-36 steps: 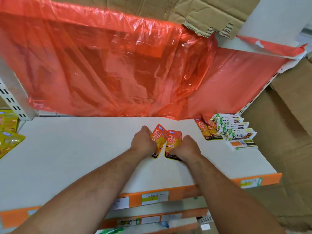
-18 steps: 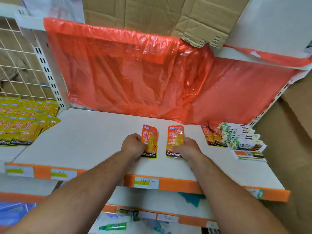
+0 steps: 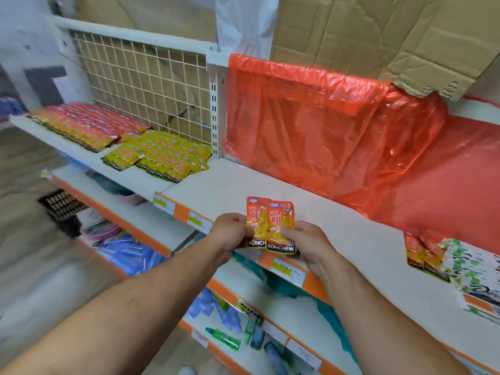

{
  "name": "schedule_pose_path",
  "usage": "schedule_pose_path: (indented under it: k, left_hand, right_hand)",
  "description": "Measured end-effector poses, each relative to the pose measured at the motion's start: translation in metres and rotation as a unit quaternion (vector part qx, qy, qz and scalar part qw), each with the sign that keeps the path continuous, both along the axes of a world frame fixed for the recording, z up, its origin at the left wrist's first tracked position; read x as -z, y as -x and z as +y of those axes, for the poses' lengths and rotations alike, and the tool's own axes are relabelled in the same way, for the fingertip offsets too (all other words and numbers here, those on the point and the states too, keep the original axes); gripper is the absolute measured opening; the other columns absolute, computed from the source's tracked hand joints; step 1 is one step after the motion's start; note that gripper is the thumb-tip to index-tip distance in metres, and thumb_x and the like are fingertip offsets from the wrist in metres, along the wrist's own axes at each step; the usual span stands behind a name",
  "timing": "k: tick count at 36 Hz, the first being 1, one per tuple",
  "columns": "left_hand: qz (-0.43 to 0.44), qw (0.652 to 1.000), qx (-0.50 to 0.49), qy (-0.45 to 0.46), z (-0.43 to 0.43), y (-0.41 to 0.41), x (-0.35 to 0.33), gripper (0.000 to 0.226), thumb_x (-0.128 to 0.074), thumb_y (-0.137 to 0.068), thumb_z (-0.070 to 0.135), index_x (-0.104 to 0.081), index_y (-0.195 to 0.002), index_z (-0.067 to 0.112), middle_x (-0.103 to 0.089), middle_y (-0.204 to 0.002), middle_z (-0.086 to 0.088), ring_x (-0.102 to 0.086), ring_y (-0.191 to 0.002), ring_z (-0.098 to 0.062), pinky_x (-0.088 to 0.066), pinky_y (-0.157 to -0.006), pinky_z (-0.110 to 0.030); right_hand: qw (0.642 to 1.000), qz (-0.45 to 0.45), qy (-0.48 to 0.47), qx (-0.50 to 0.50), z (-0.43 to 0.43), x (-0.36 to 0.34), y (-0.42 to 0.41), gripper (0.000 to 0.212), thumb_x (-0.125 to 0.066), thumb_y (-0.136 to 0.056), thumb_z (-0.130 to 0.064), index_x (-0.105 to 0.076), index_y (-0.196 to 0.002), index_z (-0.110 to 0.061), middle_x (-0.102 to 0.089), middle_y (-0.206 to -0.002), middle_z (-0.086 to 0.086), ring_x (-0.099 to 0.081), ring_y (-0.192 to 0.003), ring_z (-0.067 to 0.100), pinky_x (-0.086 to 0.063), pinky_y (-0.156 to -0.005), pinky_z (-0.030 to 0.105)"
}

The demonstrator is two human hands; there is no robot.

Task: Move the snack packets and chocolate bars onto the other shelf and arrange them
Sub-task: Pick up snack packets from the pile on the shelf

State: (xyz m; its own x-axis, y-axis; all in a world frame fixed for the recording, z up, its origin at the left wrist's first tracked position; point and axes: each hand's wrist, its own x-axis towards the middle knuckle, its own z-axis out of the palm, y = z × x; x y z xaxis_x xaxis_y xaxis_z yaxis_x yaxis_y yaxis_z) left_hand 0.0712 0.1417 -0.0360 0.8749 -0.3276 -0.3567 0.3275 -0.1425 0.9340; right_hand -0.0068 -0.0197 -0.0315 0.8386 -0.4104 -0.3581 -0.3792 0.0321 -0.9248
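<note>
Both bare forearms were stretched out forward, angling in from the bottom corners so the hands ended up close together. The left hand (image 3: 230, 230) pinched the left orange packet (image 3: 255, 213) by its side. The right hand (image 3: 307, 243) gripped the right orange packet (image 3: 281, 215), thumb curled over the front.

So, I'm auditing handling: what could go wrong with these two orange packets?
The left hand and right hand pinch the overlapping orange packets by their edges above the shelf front; one could slip to the lower shelves. The yellow packets lie tightly packed, so adding these there may skew the rows.
</note>
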Motion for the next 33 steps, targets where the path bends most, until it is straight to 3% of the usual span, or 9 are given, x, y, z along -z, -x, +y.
schedule_pose_path:
  k: [5,8,13,15,18,21,27,31,33]
  left_hand:
    - [0.005,0.999,-0.045,0.017,0.044,-0.003,-0.004,0.020,-0.059,-0.083,-0.013,-0.063,-0.086,0.006,-0.067,-0.074,-0.010,-0.064,-0.056,-0.020,-0.054,-0.052,-0.027]
    - [0.007,0.998,-0.064,0.023,0.068,-0.007,-0.007,0.020,-0.060,-0.085,-0.013,-0.062,-0.091,0.006,-0.067,-0.078,-0.012,-0.063,-0.059,-0.020,-0.054,-0.051,-0.026]
    - [0.007,0.995,-0.092,0.030,0.110,-0.016,-0.010,0.021,-0.057,-0.087,-0.015,-0.062,-0.091,0.005,-0.065,-0.072,-0.009,-0.061,-0.045,-0.011,-0.046,-0.042,-0.020]
    - [0.004,0.994,-0.107,0.030,0.128,-0.021,-0.010,0.020,-0.056,-0.086,-0.015,-0.061,-0.090,0.004,-0.062,-0.068,-0.010,-0.058,-0.042,-0.011,-0.044,-0.041,-0.018]
    - [0.000,0.992,-0.123,0.021,0.158,-0.033,-0.008,0.019,-0.059,-0.084,-0.014,-0.063,-0.088,0.004,-0.064,-0.072,-0.015,-0.060,-0.056,-0.023,-0.048,-0.060,-0.028]
    - [0.001,0.991,-0.134,0.013,0.192,-0.049,-0.006,0.020,-0.059,-0.084,-0.013,-0.066,-0.097,0.000,-0.068,-0.081,-0.017,-0.065,-0.062,-0.025,-0.054,-0.057,-0.030]
    - [-0.020,0.989,-0.143,-0.002,0.266,-0.088,-0.008,0.020,-0.062,-0.081,-0.011,-0.067,-0.081,0.008,-0.068,-0.081,-0.017,-0.062,-0.073,-0.028,-0.050,-0.072,-0.041]
    - [-0.024,0.988,-0.149,0.000,0.314,-0.114,-0.006,0.026,-0.060,-0.083,-0.014,-0.064,-0.074,0.011,-0.066,-0.070,-0.011,-0.060,-0.055,-0.020,-0.048,-0.051,-0.024]
    - [-0.020,0.988,-0.153,0.005,0.335,-0.126,-0.003,0.027,-0.059,-0.083,-0.015,-0.064,-0.075,0.010,-0.066,-0.069,-0.011,-0.060,-0.056,-0.021,-0.049,-0.054,-0.027]
  right_hand:
    - [0.999,-0.011,-0.016,-0.029,0.040,-0.011,-0.017,0.007,-0.064,-0.094,-0.006,-0.067,-0.088,-0.004,-0.073,-0.084,0.015,-0.068,-0.070,0.026,-0.056,-0.072,0.039]
    - [0.998,-0.013,-0.035,-0.040,0.063,-0.020,-0.026,0.003,-0.064,-0.093,-0.003,-0.066,-0.092,-0.001,-0.072,-0.077,0.014,-0.069,-0.059,0.022,-0.054,-0.049,0.028]
    - [0.996,-0.006,-0.051,-0.071,0.100,-0.027,-0.045,0.002,-0.062,-0.093,0.002,-0.061,-0.093,0.000,-0.069,-0.071,0.015,-0.068,-0.051,0.019,-0.052,-0.043,0.026]
    - [0.996,-0.002,-0.051,-0.079,0.116,-0.026,-0.056,0.005,-0.062,-0.093,0.002,-0.060,-0.090,-0.002,-0.070,-0.071,0.014,-0.068,-0.054,0.021,-0.055,-0.048,0.030]
    - [0.995,0.000,-0.033,-0.094,0.144,-0.024,-0.074,0.005,-0.066,-0.091,-0.002,-0.061,-0.092,-0.004,-0.073,-0.082,0.016,-0.070,-0.071,0.030,-0.059,-0.071,0.044]
    - [0.994,-0.002,-0.017,-0.107,0.175,-0.024,-0.094,0.007,-0.069,-0.089,-0.003,-0.063,-0.093,-0.003,-0.074,-0.087,0.018,-0.072,-0.084,0.038,-0.057,-0.086,0.057]
    - [0.993,-0.015,0.009,-0.121,0.242,-0.022,-0.140,0.011,-0.068,-0.089,-0.003,-0.061,-0.082,-0.008,-0.070,-0.076,0.012,-0.067,-0.055,0.019,-0.053,-0.050,0.029]
    - [0.991,-0.023,0.001,-0.135,0.291,-0.018,-0.170,0.009,-0.068,-0.089,-0.002,-0.064,-0.082,-0.007,-0.072,-0.084,0.015,-0.069,-0.068,0.026,-0.059,-0.073,0.044]
    - [0.989,-0.024,0.003,-0.144,0.313,-0.017,-0.184,0.008,-0.067,-0.090,-0.002,-0.063,-0.084,-0.006,-0.071,-0.083,0.014,-0.068,-0.067,0.024,-0.058,-0.071,0.041]
